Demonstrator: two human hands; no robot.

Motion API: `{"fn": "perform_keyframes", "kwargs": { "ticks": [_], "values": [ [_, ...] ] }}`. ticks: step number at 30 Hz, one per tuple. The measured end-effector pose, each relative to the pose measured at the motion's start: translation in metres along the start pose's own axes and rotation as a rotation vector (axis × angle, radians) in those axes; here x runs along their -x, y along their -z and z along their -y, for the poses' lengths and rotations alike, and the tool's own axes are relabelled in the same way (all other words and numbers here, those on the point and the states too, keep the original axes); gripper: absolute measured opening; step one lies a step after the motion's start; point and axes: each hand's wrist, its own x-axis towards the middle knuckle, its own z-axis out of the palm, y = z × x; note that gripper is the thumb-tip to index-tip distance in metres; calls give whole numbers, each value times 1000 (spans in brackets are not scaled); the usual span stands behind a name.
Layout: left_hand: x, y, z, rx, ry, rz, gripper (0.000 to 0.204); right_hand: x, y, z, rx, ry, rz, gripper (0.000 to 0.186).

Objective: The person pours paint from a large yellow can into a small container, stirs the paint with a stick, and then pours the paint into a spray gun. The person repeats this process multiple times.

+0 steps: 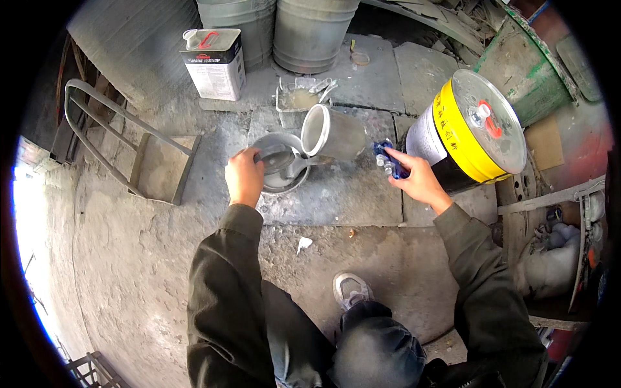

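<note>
My right hand (417, 178) grips a blue spray gun (392, 161) with silver knobs. Joined to it, as it appears, a pale cup (346, 136) lies tilted with its open mouth to the left. Below and left of that mouth, a round metal bowl (284, 189) stands on the slabs. My left hand (246, 178) is closed at the bowl's left rim, pinching a grey round piece (277, 160) like a lid or strainer; its exact kind is unclear. A pale handle-like piece (299, 168) reaches over the bowl's right side.
Behind the bowl sits a grimy tub (294, 118). A rectangular can (215, 68) and metal drums (307, 39) stand farther back. On the right are a yellow-banded bucket (469, 129) and green bin (524, 68). A metal-framed trolley (162, 168) lies left. Cluttered shelving (550, 258) flanks my right arm.
</note>
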Motion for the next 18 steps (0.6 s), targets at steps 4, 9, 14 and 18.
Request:
{"fn": "perform_keyframes", "kwargs": {
  "ticks": [4, 9, 14, 18],
  "values": [
    [2, 1, -8, -141, -51, 47, 26, -11, 7, 22, 129, 41, -8, 63],
    [7, -2, -17, -194, -74, 61, 23, -25, 9, 37, 192, 129, -12, 61],
    [8, -2, -18, -204, -79, 54, 22, -32, 12, 70, 331, 66, 36, 63],
    [7, -1, -22, -232, -122, 42, 27, -35, 15, 70, 322, 135, -23, 66]
  ]
}}
